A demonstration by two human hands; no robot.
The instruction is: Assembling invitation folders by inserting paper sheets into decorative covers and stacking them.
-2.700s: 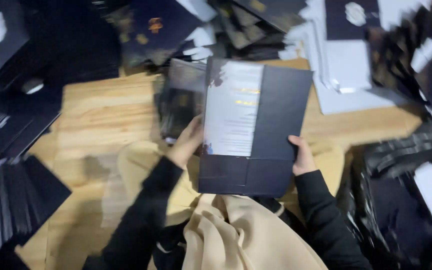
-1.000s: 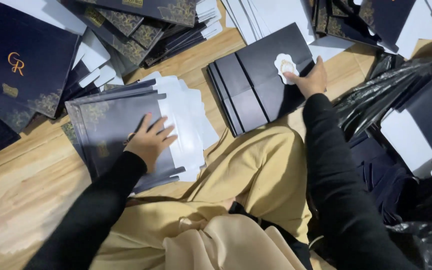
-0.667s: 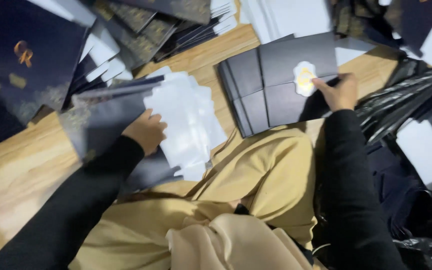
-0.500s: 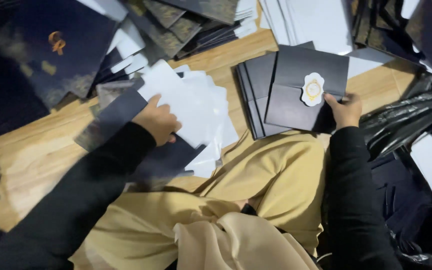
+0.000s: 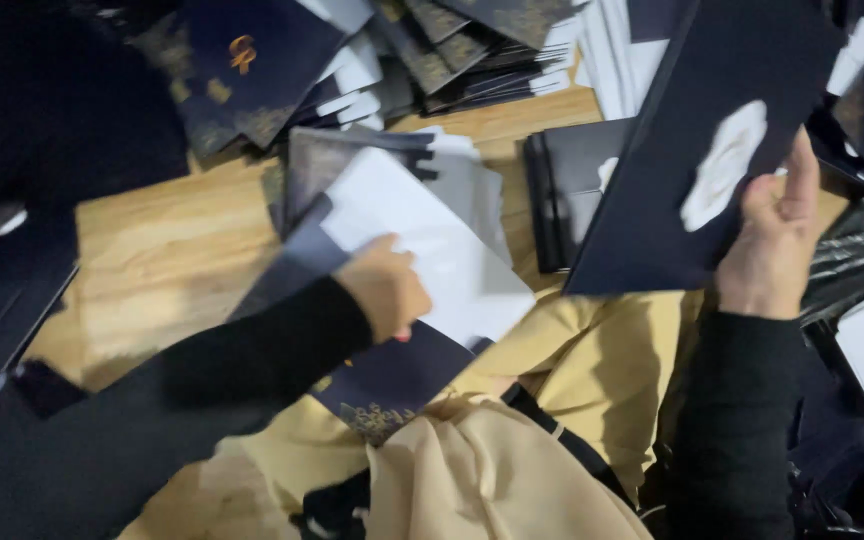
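My right hand [image 5: 774, 235] grips a dark navy envelope [image 5: 692, 160] with a white seal-shaped patch, lifted above the wooden floor at the right. My left hand [image 5: 384, 285] holds a white sheet [image 5: 442, 250] together with a dark card with gold trim [image 5: 392, 385], raised off the pile near my lap. Both arms wear black sleeves. My tan trousers [image 5: 572, 370] lie below the two hands.
A stack of dark envelopes [image 5: 572, 190] lies on the wooden floor [image 5: 152, 260] between the hands. Heaps of dark cards with gold marks [image 5: 252, 70] and white sheets [image 5: 612, 50] crowd the top. Black plastic wrap [image 5: 862, 270] sits at the right.
My right hand has lifted one dark envelope off the stack and raised it toward me. My left hand has picked up the white sheet with a dark card from the pile.
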